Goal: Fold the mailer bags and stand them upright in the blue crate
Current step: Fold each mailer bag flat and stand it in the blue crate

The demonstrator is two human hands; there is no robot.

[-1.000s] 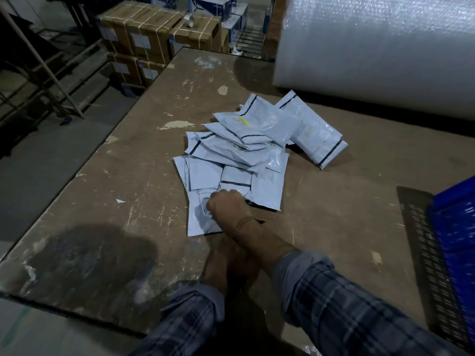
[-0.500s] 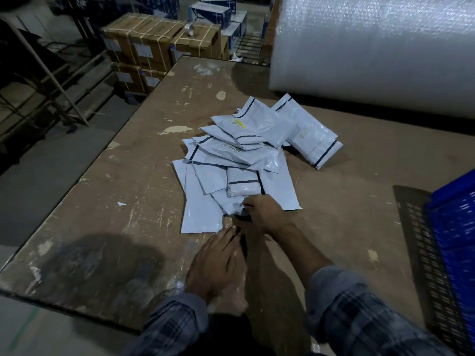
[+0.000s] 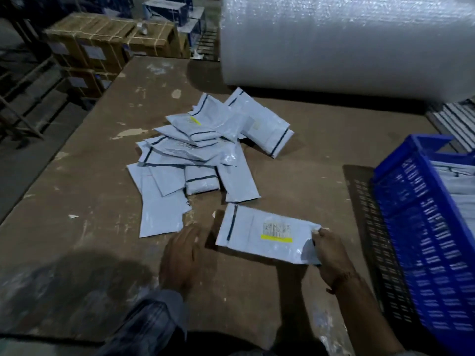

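A pale grey mailer bag (image 3: 259, 231) with a black stripe and a yellow-edged label hangs just above the table in front of me. My right hand (image 3: 331, 255) pinches its right end. My left hand (image 3: 181, 255) lies with fingers extended by the bag's left end, and I cannot tell if it touches the bag. A heap of several more mailer bags (image 3: 195, 155) is spread over the middle of the table. The blue crate (image 3: 421, 227) stands at the right, with pale bags visible inside (image 3: 460, 181).
The worn brown table (image 3: 77, 191) drops off at its left edge to the floor. A big roll of bubble wrap (image 3: 347, 42) fills the back right. Strapped cardboard boxes (image 3: 108, 39) are stacked beyond the far left corner.
My right hand has pulled one bag out of the heap and carried it right and toward me. My left hand has moved slightly right. The view has swung right, showing more of the crate.
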